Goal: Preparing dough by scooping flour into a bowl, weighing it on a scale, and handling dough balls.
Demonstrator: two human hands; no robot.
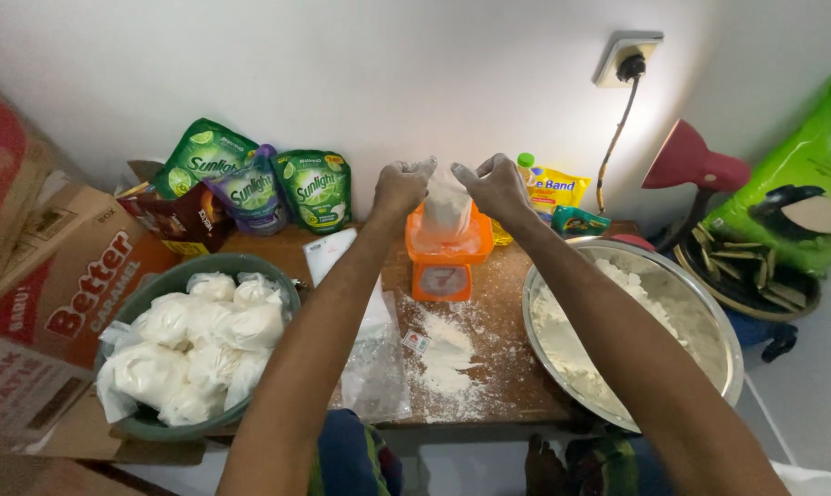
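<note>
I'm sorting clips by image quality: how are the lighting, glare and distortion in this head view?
Head view: a red desk lamp throws a bright glare patch on the wall behind the hands; the left edge is dimmer. Wide-angle distortion bows the frame edges and stretches the forearms. The left hand and right hand pinching the clear flour bag over the orange scale are sharp.

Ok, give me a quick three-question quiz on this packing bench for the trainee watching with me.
1. True or false: both the left hand and the right hand grip the top of the small clear bag of white powder.
2. What does that bag stand on?
A. the orange scale
B. the green basin
C. the steel bowl
3. Fill in: the filled, tied bags are piled in the ____ basin.

Key: 1 true; 2 A; 3 green.
</note>
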